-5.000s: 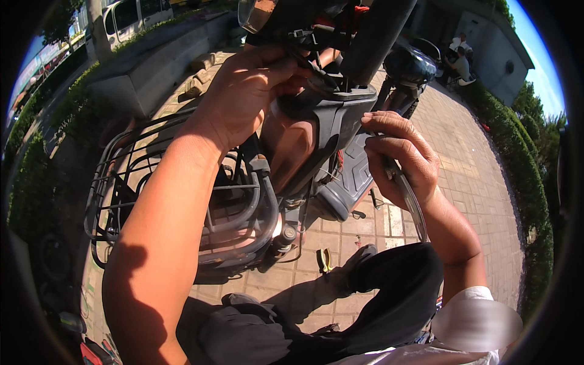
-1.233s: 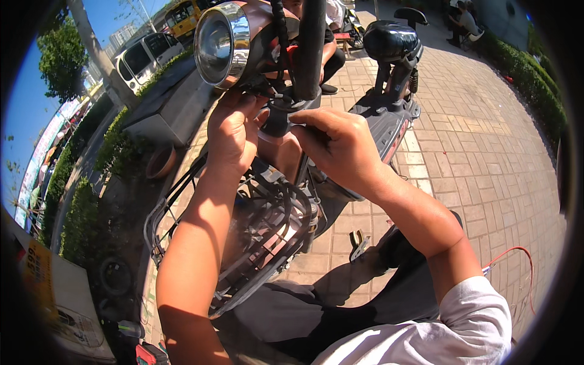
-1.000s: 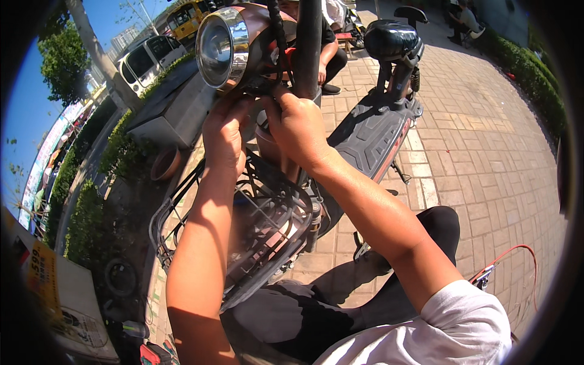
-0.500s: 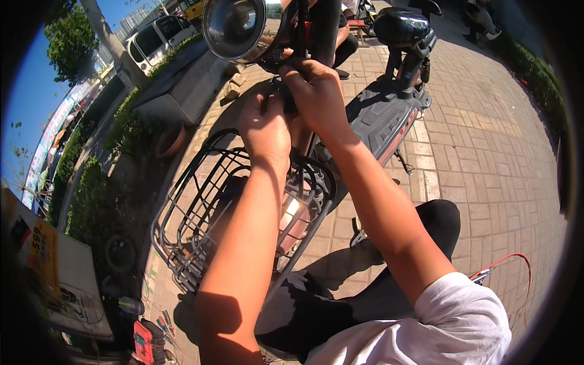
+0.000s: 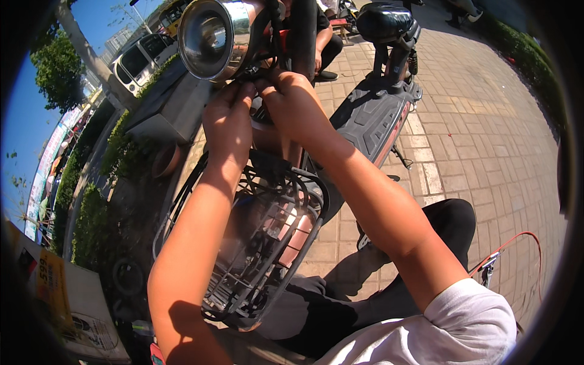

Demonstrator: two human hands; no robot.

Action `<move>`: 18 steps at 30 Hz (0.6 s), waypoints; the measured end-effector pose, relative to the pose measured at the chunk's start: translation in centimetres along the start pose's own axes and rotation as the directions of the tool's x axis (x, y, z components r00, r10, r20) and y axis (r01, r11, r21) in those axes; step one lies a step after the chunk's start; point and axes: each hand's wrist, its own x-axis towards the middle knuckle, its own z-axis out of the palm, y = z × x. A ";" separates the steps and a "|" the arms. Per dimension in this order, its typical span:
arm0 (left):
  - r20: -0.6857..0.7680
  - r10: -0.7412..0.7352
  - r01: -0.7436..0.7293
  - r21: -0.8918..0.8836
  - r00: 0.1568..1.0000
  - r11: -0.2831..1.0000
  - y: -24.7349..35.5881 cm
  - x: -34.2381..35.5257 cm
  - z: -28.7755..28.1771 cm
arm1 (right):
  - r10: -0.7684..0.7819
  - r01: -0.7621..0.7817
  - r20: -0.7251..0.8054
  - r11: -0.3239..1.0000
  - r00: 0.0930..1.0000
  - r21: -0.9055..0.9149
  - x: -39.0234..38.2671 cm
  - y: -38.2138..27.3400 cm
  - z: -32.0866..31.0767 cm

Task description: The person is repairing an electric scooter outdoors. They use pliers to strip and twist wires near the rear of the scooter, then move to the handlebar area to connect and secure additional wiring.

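An electric scooter stands in front of me, with a round chrome headlight (image 5: 207, 39) at the top and a black wire basket (image 5: 277, 298) below it. Just beneath the lamp, my left hand (image 5: 228, 125) has its thumb and fingers pinched together. My right hand (image 5: 295, 106) is beside it, its fingers curled closed at a small dark part (image 5: 248, 74) on the lamp's underside. Whatever the fingertips grip is hidden by the hands. A dark upright steering tube (image 5: 303, 39) rises right behind my right hand.
The scooter's footboard (image 5: 368, 125) and black seat (image 5: 384, 23) extend to the far right. Behind the steering tube crouches another person (image 5: 328, 52). A grey box-like block (image 5: 170, 106) stands at the left. A red cable (image 5: 517, 236) lies on the brick paving (image 5: 480, 164) at the right.
The headlight and basket now appear further left and a little lower. My left hand has moved up and left, closer to the lamp's underside; my right hand stays near it, fingers still closed.
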 end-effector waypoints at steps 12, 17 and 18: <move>0.107 -0.140 0.174 -0.445 0.984 0.878 0.5 -0.8 -0.7 | 0.303 -0.362 0.206 0.845 0.930 0.394 1.1 0.0 1.1; 0.157 -0.273 0.312 -0.582 0.949 0.751 0.8 -0.9 0.2 | 0.314 -0.280 0.173 0.337 0.933 0.899 -0.4 0.5 3.4; 0.160 -0.281 0.320 -0.597 0.946 0.736 0.7 -1.0 0.6 | 0.318 -0.278 0.177 0.311 0.932 0.909 -0.5 0.4 3.4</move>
